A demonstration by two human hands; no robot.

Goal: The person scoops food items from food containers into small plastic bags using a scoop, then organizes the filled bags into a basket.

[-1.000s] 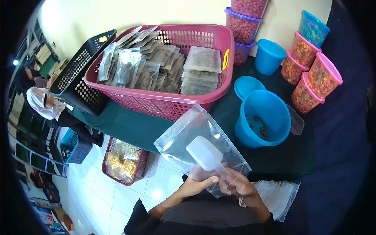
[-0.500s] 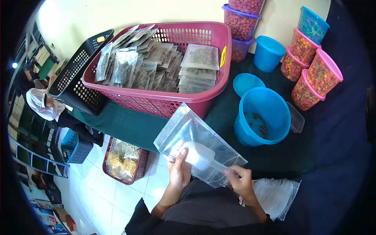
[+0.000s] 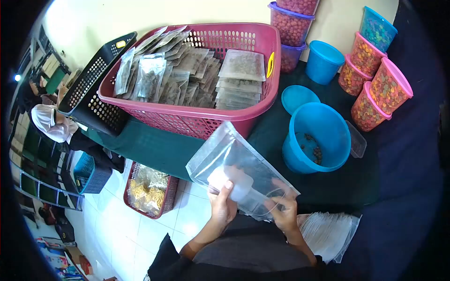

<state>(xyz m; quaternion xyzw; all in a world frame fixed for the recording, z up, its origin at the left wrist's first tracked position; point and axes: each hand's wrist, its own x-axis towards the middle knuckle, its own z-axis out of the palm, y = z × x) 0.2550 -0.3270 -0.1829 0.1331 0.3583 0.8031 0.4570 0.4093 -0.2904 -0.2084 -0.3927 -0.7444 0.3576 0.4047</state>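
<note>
A clear plastic bag (image 3: 234, 150) is held slanting in front of my body. Behind or within its film shows a white scoop (image 3: 239, 183) with a looped handle end; whether it is inside I cannot tell. My left hand (image 3: 222, 201) grips the bag's lower left part by the scoop's head, thumb on top. My right hand (image 3: 283, 208) has its fingers closed at the bag's right corner, by the scoop's handle. Right of the bag stands an open blue tub (image 3: 293, 152) with a few dark pieces at its bottom.
A magenta basket (image 3: 187, 110) full of filled packets stands behind the bag, beside a black basket (image 3: 105, 114). Lidded tubs (image 3: 386, 86) are stacked at the back right. Flat empty bags (image 3: 328, 234) lie near my right arm. Another person (image 3: 56, 124) is at the left.
The scoop has shifted slightly down and left against the bag. My left hand has moved slightly right, and the fingers of my right hand have changed position at the handle.
</note>
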